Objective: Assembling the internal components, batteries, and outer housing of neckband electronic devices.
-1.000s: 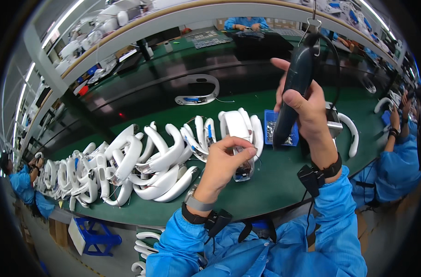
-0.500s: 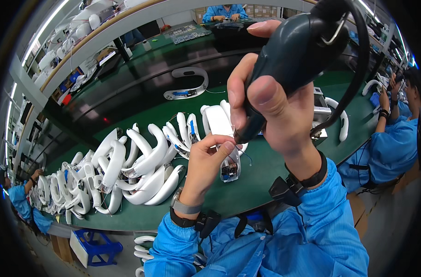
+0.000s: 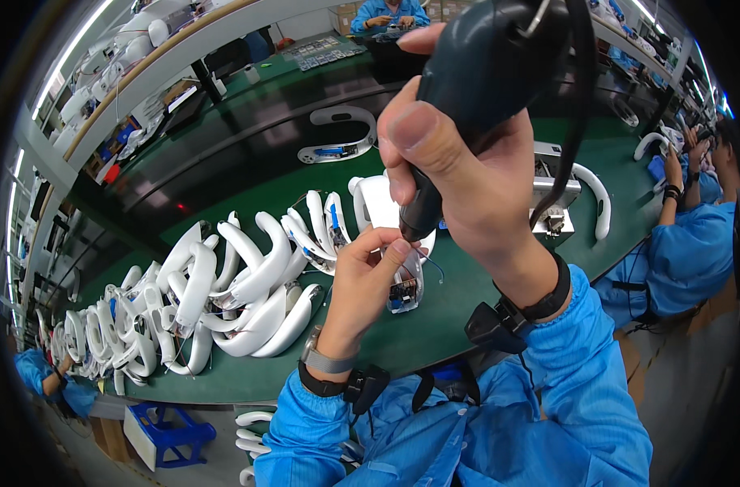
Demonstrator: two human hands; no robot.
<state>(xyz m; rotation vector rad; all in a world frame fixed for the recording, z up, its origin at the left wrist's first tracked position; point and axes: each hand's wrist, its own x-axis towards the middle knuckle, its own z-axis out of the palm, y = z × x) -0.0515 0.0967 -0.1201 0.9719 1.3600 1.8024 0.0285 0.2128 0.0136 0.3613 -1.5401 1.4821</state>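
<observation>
My right hand [image 3: 471, 174] is wrapped round a dark electric screwdriver [image 3: 500, 69], its nose tilted down toward my left hand. Pinched together, the thumb and fingers of my left hand [image 3: 363, 280] sit right at the screwdriver's tip; whatever is between them is hidden. Just beyond these fingers stands a curved white housing [image 3: 376, 203]. Its near end lies open and shows a small circuit board [image 3: 403, 294], with a thin wire [image 3: 436, 268] sticking out beside it. A black cable hangs from the screwdriver past my right wrist.
Many curved white housings [image 3: 248, 284] lie heaped at the left of the green table [image 3: 435, 341]. A single housing [image 3: 337, 152] rests on the dark belt behind. Right of my hands are a metal device [image 3: 555, 219] and a white curved piece [image 3: 595, 199]. Co-workers [image 3: 682, 252] sit around.
My right hand and the screwdriver have shifted a little left and up, with the tip still at my left fingers. On the belt, the single housing has moved slightly right.
</observation>
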